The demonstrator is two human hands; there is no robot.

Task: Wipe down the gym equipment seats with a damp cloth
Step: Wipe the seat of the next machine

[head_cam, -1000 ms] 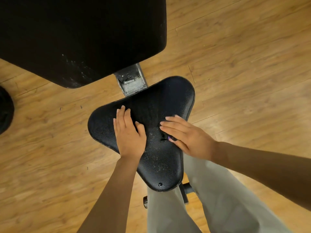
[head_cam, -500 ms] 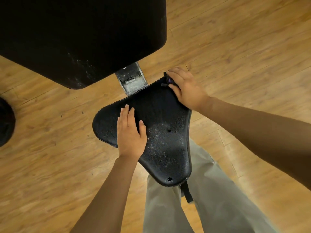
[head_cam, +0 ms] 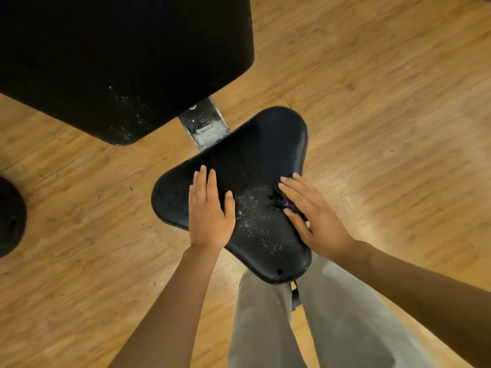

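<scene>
The fingers [head_cam: 288, 188] of the right hand [head_cam: 317, 216] lie flat and close together, pressing a dark cloth [head_cam: 277, 197] on the seat [head_cam: 247, 181]; only a crumpled black edge with a small purple spot shows under them. The left hand [head_cam: 210, 211] rests flat on the seat at about 9 o'clock from the cloth, its fingers [head_cam: 203, 179] together and straight, the thumb a little apart, holding nothing.

The seat is black, with a grainy skin and three rounded corners. Between the two hands its surface carries small white specks, perhaps drops or wear; I cannot tell which. Near its 6 o'clock tip there is a small round hole.

At 12 o'clock from the seat a grey metal bracket [head_cam: 203, 127] joins it to a large black pad [head_cam: 119, 62], which also has pale specks near its lower corner. Under all lies a wooden floor [head_cam: 385, 128]. The person's grey trouser legs [head_cam: 265, 328] stand at 6 o'clock, just under the seat tip. A dark round object [head_cam: 10, 216] is at the 9 o'clock edge.
</scene>
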